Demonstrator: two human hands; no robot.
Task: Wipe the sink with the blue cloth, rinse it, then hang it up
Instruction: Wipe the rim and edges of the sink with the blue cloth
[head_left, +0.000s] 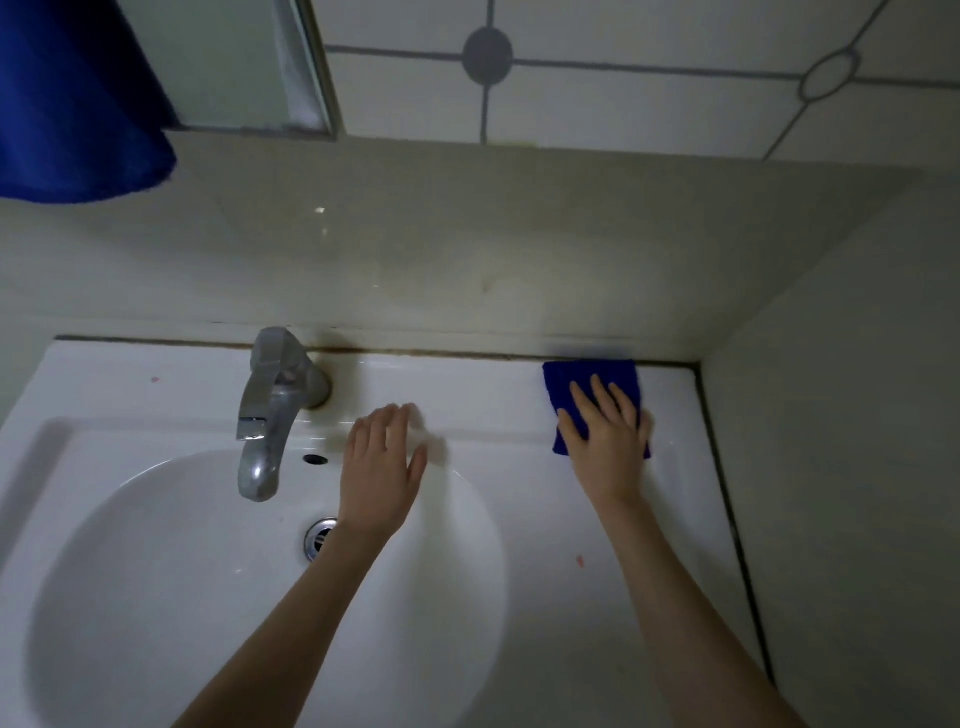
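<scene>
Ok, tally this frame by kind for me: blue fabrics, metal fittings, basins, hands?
Blue fabrics: 2, the blue cloth and the hanging towel
Metal fittings: 2, the faucet and the drain
Basins: 1, the sink
Hands: 2, left hand and right hand
Total: 7

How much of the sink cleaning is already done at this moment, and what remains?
Nothing looks finished. In hand: the right hand presses the blue cloth flat on the sink, back right corner; the left hand is open beside the tap. Left: a pink spot shows on the rim, no water runs, so rinsing and hanging are not done.
</scene>
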